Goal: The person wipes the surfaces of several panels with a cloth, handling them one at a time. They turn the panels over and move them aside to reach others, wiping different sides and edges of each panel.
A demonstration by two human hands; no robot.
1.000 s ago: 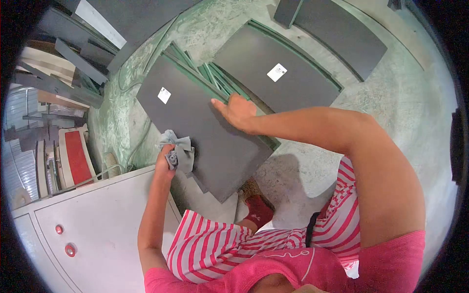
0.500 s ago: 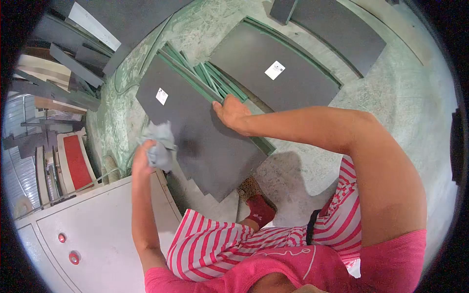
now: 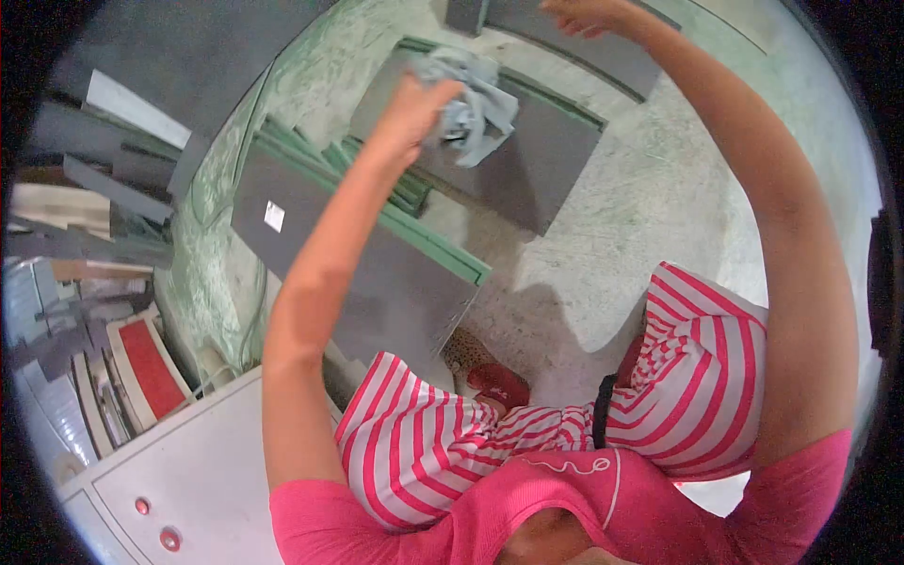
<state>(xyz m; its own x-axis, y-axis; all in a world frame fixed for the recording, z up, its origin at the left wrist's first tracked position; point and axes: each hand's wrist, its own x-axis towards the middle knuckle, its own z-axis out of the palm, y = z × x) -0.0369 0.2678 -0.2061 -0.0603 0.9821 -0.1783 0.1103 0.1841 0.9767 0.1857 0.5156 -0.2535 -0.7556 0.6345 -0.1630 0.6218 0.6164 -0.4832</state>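
My left hand [image 3: 412, 111] is closed around a crumpled grey-blue cloth [image 3: 478, 115], held over the middle stack of dark grey panels [image 3: 560, 141]. The cloth hides this stack's label. Up at the top edge of the view, my right hand [image 3: 582, 17] has its fingers apart beside the far dark panel [image 3: 617, 58], with nothing in it. Closest to my legs lies another stack of dark panels [image 3: 386, 297] with green edges and a white label [image 3: 274, 216]. My left forearm crosses over that stack.
Green-edged strips [image 3: 407, 196] lie between the two stacks on the scuffed floor [image 3: 640, 207]. To the left stands a white cabinet [image 3: 207, 452] with red buttons. Offcuts and boards [image 3: 118, 193] are piled at the far left, near a red-and-white curved piece [image 3: 151, 367].
My left hand has carried the cloth rightward and away from me, from the near stack to the middle one. My right hand has left the near stack's edge for the far panel.
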